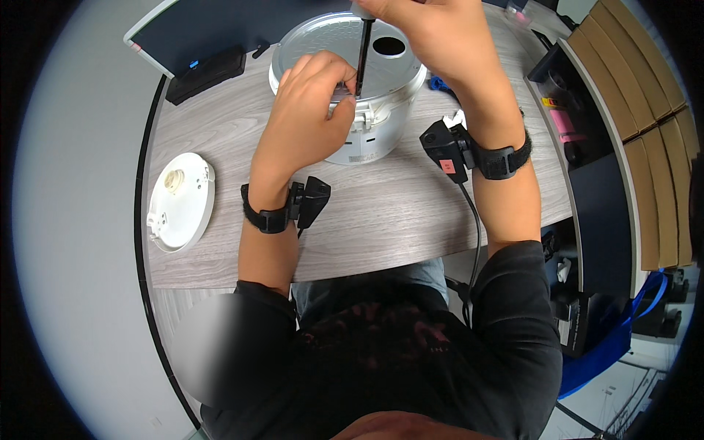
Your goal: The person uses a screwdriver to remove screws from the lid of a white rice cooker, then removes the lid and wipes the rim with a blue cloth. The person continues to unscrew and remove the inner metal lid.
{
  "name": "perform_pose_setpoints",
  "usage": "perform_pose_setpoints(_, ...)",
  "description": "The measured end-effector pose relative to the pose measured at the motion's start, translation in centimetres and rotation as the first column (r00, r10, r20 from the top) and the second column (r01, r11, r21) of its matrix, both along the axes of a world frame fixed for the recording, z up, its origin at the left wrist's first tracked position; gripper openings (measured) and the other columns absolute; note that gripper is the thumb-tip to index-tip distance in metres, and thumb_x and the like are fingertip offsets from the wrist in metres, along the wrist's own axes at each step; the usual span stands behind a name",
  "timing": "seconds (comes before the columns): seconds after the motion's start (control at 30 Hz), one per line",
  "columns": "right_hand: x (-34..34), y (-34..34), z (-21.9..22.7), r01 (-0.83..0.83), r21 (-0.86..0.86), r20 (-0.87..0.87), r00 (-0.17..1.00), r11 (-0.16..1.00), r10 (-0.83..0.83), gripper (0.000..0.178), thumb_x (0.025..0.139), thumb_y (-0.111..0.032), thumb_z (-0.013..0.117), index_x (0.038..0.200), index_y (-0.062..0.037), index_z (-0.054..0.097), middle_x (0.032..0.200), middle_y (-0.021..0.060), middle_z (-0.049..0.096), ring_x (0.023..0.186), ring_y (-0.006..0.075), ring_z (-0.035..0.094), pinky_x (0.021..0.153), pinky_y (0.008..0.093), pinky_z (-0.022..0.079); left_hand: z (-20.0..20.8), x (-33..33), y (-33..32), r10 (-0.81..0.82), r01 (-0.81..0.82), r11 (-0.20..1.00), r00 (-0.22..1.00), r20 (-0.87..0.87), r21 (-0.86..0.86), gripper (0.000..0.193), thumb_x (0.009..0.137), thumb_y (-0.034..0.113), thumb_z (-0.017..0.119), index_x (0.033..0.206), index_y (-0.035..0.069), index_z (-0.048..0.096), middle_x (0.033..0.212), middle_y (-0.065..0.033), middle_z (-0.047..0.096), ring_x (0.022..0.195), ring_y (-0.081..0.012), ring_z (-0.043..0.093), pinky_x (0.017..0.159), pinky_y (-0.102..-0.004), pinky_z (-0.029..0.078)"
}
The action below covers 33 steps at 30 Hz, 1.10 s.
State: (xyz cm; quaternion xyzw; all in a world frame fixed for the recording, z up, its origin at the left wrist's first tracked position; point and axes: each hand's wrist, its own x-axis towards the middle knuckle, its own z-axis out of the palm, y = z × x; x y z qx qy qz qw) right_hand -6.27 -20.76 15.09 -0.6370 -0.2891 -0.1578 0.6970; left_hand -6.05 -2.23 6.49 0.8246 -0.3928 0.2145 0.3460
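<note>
A round white appliance housing (381, 136) with a grey metal plate (315, 35) on top stands at the far side of the table. My right hand (451, 40) grips the handle of a screwdriver (364, 55), partly cut off by the upper picture edge. The dark shaft points nearly straight down at the near rim of the plate. My left hand (304, 110) rests over that rim, thumb and forefinger curled in beside the screwdriver's tip. Whatever those fingers pinch is too small to make out, and the tip's contact point is hidden.
On the left lies a round white cover (185, 220). A monitor (213, 33) and a black box (205, 77) stand behind it. Something blue-handled (440, 84) lies right of the housing. Shelving (601, 176) and cardboard boxes (645, 73) line the right. A cable (478, 242) hangs from my right wrist device.
</note>
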Motion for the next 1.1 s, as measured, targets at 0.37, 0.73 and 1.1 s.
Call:
perform_pose_setpoints(0.37,-0.3,-0.2,0.0,-0.007,0.002,-0.007,1.0,1.0,0.007,0.035,0.088,-0.003,0.074,0.121,0.0009,0.061,0.094,-0.0012,0.061,0.081,0.0046,0.052,0.072,0.0217,0.046,0.0,0.2,0.1,-0.009,0.009,1.0,0.999,-0.043,0.002,0.017,0.077,-0.001,0.064,0.093,0.006,0.066,0.098,-0.0061,0.064,0.097,-0.0271,0.058,0.089,-0.0383,0.042)
perform_pose_setpoints(0.73,-0.1,-0.1,-0.4,0.033,-0.015,0.023,0.999,0.999,-0.033,0.032,0.09,-0.006,0.074,0.119,0.0001,0.062,0.092,-0.0013,0.06,0.078,0.0049,0.051,0.069,0.0218,0.045,-0.1,0.2,-0.1,-0.009,0.008,1.0,0.999,-0.05,-0.01,0.016,0.079,0.0,0.064,0.094,0.004,0.066,0.098,-0.008,0.063,0.097,-0.0271,0.058,0.089,-0.0382,0.042)
perform_pose_setpoints(1.1,-0.4,-0.2,0.2,-0.006,-0.022,0.044,0.999,1.0,0.007,0.032,0.09,-0.009,0.074,0.117,0.0005,0.059,0.09,-0.0013,0.06,0.077,0.0062,0.052,0.069,0.0231,0.046,0.4,0.4,0.2,-0.004,0.006,1.0,0.992,-0.123,0.016,0.014,0.077,0.002,0.066,0.091,0.004,0.068,0.099,-0.0086,0.066,0.099,-0.029,0.059,0.093,-0.0394,0.044)
